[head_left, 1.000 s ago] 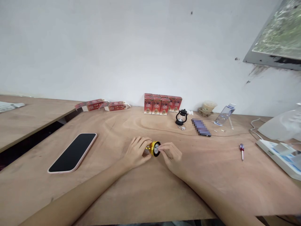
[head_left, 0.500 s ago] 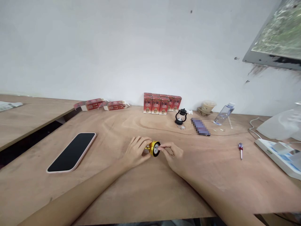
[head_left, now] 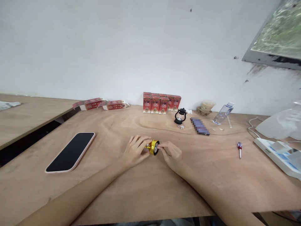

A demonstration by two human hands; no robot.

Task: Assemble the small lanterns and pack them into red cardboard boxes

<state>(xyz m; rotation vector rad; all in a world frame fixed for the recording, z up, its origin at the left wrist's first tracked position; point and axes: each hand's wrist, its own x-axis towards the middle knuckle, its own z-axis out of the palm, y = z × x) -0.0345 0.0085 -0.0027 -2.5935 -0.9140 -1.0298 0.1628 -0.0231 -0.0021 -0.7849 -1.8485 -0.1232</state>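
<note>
A small gold lantern lies on its side on the table, its dark-rimmed base with a pale round centre turned to the right. My left hand is closed around its upper part, which the fingers partly hide. Thumb and forefinger of my right hand are pinched together at the base. Whatever they hold, if anything, is too small to make out. Further back stands a black lantern of similar shape, with small bits lying in front of it.
Red boxes stand by the wall, with opened ones to their left. A phone lies at left. On the right are a pixelated purple object, a cup, a water bottle, a screwdriver and a power strip.
The gold lantern has turned slightly, so its base shows less of its face. My right fingers stay pinched at the base, and my left hand keeps its hold.
</note>
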